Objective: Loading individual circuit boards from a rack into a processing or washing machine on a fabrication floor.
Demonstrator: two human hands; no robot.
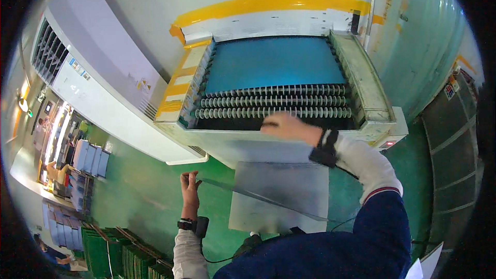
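Low on the left, my left hand (190, 188) pinches the corner of a thin grey panel (263, 200), seen almost edge-on and slanting down to the right in front of my body. My right hand (289, 125) is over the front edge of a roller machine (237, 137), close to its nearest row of rollers. Its back faces up and its fingertips are hidden or blurred, so I cannot tell whether they grip anything. Behind the white disc rollers (274, 102), a flat blue panel (274, 62) lies in the machine's bed.
A tall white air conditioner (103, 72) stands at the left of the machine. A grey mat (281, 175) lies on the green floor (139, 181). Racks of green panels (103, 253) stand lower left. A dark framed panel (452, 144) is at the right. Wires run from both wristbands.
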